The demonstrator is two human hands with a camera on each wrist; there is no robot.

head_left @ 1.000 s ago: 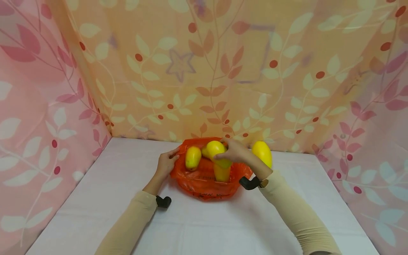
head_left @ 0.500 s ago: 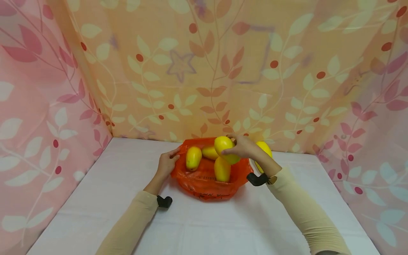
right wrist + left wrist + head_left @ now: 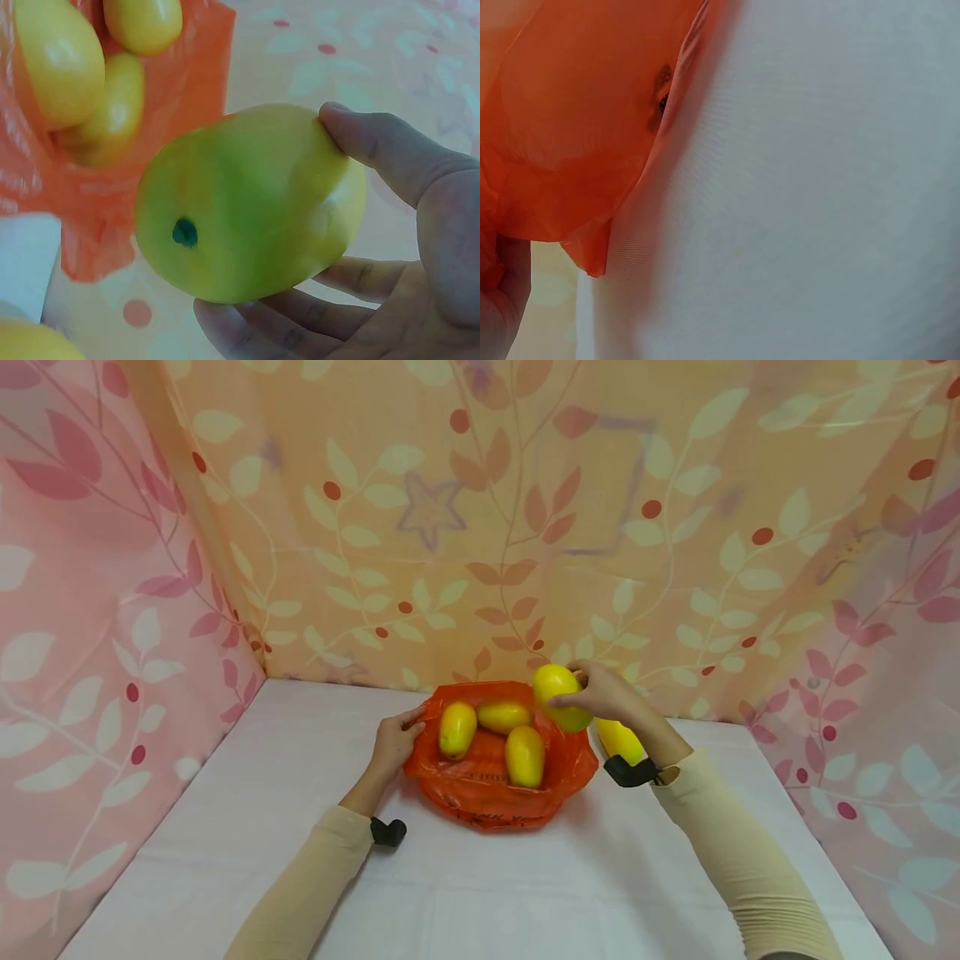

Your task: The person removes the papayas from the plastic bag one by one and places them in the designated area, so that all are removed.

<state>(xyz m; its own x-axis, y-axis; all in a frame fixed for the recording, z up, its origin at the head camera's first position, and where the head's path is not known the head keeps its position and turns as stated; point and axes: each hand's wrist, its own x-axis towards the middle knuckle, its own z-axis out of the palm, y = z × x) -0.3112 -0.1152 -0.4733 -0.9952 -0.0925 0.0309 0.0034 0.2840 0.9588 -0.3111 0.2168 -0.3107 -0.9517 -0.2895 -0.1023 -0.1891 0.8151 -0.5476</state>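
A yellow-green mango point(image 3: 557, 687) is in my right hand point(image 3: 609, 695), held over the right rim of the red plastic bag point(image 3: 480, 802). The right wrist view shows thumb and fingers curled around this mango point(image 3: 247, 206), its dark stem spot facing the camera. My left hand point(image 3: 392, 745) pinches the bag's left rim between thumb and fingers. Inside the open bag lie three yellow mangoes: one at left point(image 3: 457, 730), one at the back point(image 3: 504, 717) and one at front right point(image 3: 525, 757). In the left wrist view the bag point(image 3: 577, 112) hides most of that hand.
Another yellow mango point(image 3: 621, 742) lies on the white-covered table point(image 3: 465, 893) right of the bag, partly hidden by my right forearm. Leaf-patterned curtains point(image 3: 360, 535) rise behind the table and on both sides.
My right hand has moved right and slightly up with the mango, from over the bag's middle to its right rim. The left hand keeps its hold on the bag.
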